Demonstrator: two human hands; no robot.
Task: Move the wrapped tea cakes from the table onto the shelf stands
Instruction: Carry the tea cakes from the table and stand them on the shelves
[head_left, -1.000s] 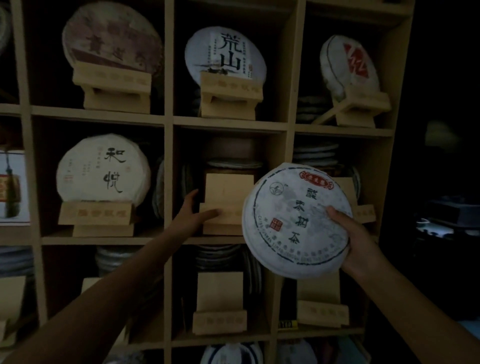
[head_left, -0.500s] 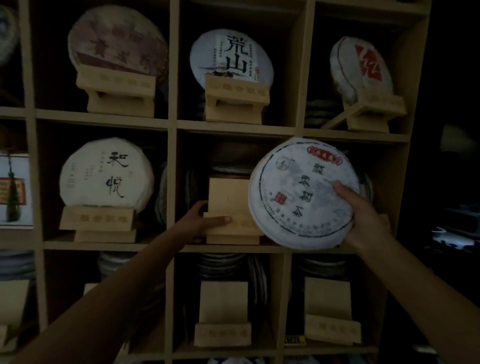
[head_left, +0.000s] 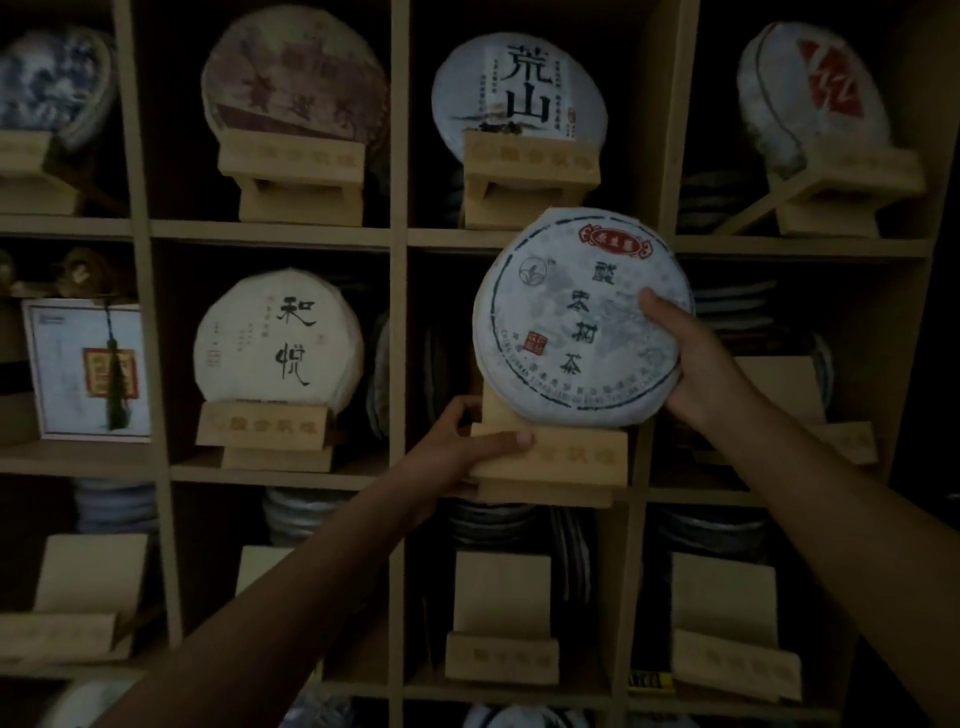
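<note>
The right hand (head_left: 691, 364) grips the tea cake (head_left: 582, 317) by its edge, just above the wooden stand (head_left: 550, 457), which the left hand (head_left: 457, 441) holds steady. Best lower it squarely into the groove before letting go.

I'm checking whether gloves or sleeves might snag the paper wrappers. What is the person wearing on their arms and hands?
Nothing shows on either. The left hand and right hand are bare, with no gloves, rings or watch visible. Both forearms are uncovered up to the picture's edge, so no sleeve is in view. The dim light could hide small details.
</note>
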